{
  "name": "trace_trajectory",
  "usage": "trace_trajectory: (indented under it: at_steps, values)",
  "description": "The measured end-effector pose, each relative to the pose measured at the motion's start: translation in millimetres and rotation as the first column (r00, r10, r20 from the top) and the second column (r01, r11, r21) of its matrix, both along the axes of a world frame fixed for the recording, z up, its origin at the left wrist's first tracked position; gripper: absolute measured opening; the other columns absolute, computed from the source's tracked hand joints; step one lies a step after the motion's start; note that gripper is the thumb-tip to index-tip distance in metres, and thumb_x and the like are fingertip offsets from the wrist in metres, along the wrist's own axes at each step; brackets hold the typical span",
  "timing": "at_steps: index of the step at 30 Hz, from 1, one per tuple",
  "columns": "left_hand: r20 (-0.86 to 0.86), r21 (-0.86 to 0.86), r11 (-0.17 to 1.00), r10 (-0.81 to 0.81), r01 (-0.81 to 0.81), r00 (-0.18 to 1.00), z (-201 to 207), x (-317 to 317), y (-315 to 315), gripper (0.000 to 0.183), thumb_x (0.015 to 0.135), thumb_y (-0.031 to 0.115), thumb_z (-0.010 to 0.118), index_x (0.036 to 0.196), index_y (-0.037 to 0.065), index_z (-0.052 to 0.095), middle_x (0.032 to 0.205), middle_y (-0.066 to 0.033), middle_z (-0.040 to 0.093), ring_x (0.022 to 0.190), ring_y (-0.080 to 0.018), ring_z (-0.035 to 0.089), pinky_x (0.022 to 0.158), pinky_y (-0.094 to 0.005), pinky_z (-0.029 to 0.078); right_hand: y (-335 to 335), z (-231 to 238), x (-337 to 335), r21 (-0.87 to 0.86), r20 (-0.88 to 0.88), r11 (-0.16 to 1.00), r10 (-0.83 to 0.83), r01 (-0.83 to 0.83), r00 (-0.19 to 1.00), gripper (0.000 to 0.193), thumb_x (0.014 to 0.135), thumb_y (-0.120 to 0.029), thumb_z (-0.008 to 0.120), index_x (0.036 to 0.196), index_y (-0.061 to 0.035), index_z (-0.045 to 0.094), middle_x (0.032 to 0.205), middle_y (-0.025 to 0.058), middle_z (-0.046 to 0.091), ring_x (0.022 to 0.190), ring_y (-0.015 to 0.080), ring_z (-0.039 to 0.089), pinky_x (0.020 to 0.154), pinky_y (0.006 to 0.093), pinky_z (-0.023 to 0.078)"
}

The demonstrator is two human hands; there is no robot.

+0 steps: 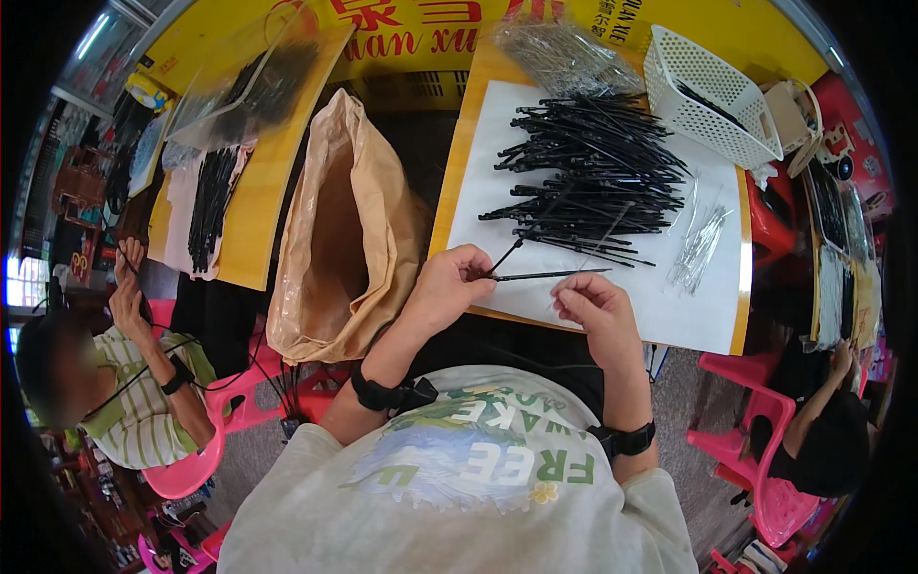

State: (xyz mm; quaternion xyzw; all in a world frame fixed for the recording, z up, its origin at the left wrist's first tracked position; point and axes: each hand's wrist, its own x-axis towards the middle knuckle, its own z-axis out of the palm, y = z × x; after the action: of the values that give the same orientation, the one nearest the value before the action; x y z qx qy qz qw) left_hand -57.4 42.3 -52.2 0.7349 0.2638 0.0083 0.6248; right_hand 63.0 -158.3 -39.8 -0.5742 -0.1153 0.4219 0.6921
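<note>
My left hand (449, 285) is closed at the near edge of the white-covered table, pinching two thin black sticks (540, 275). One points to the right and the other slants up toward the pile. Just right of it, my right hand (595, 304) has thumb and forefinger pressed together near the stick's far end. A fine, pale thing seems to be between those fingertips, too small to name. Beyond both hands lies a large pile of similar black sticks (583, 206), in two heaps. To its right is a loose bunch of thin, clear strips (701, 249).
A tall open brown paper sack (382, 220) stands left of the table. At the back are a bag of clear pieces (569, 57) and a white perforated basket (712, 120). People sit on pink chairs at both sides, and another board (258, 206) stands at left.
</note>
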Motion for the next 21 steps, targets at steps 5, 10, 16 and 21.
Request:
trace_trajectory:
  at_steps: [5, 10, 16, 21]
  values:
    - [0.156, -0.091, 0.985, 0.162, -0.149, 0.974, 6.3, -0.6, 0.0, 0.012, 0.074, -0.004, 0.067, 0.084, 0.001, 0.062, 0.079, -0.0006, 0.063, 0.073, -0.0055, 0.058, 0.068, -0.0190, 0.046, 23.8, 21.8, 10.8, 0.077, -0.009, 0.996, -0.043, 0.043, 0.999, 0.008, 0.084, -0.006, 0.063, 0.089, 0.0005, 0.062, 0.084, 0.0080, 0.065, 0.070, 0.0111, 0.060, 0.063, 0.0223, 0.049]
    - [0.315, 0.161, 0.954, 0.194, -0.254, 0.929, 35.9, 2.7, -7.2, 0.009, 0.074, -0.004, 0.066, 0.082, 0.000, 0.064, 0.085, -0.0053, 0.067, 0.077, -0.0114, 0.062, 0.074, -0.0244, 0.048, 40.5, 49.4, 15.9, 0.132, 0.091, 0.983, -0.142, 0.129, 0.986, 0.005, 0.081, 0.000, 0.064, 0.086, 0.0017, 0.062, 0.079, 0.0087, 0.065, 0.064, 0.0109, 0.059, 0.060, 0.0215, 0.048]
    - [0.571, 0.400, 0.868, 0.014, -0.293, 0.821, 55.2, 5.1, -12.3, 0.019, 0.067, -0.009, 0.065, 0.083, 0.002, 0.064, 0.088, -0.0110, 0.067, 0.085, -0.0211, 0.065, 0.075, -0.0275, 0.050, 48.5, 73.2, 14.4, 0.223, 0.242, 0.967, -0.180, 0.126, 0.954, 0.005, 0.081, 0.005, 0.060, 0.086, 0.0029, 0.060, 0.082, 0.0116, 0.065, 0.063, 0.0100, 0.058, 0.057, 0.0208, 0.047]
    - [0.641, 0.492, 0.810, -0.091, -0.318, 0.762, 58.8, 5.8, -12.6, 0.025, 0.064, -0.014, 0.065, 0.084, 0.002, 0.063, 0.088, -0.0124, 0.066, 0.085, -0.0242, 0.065, 0.076, -0.0305, 0.051, 51.9, 77.5, 10.5, 0.250, 0.293, 0.964, -0.163, 0.089, 0.942, 0.007, 0.081, 0.007, 0.060, 0.086, 0.0032, 0.059, 0.083, 0.0125, 0.065, 0.063, 0.0096, 0.059, 0.057, 0.0201, 0.048]
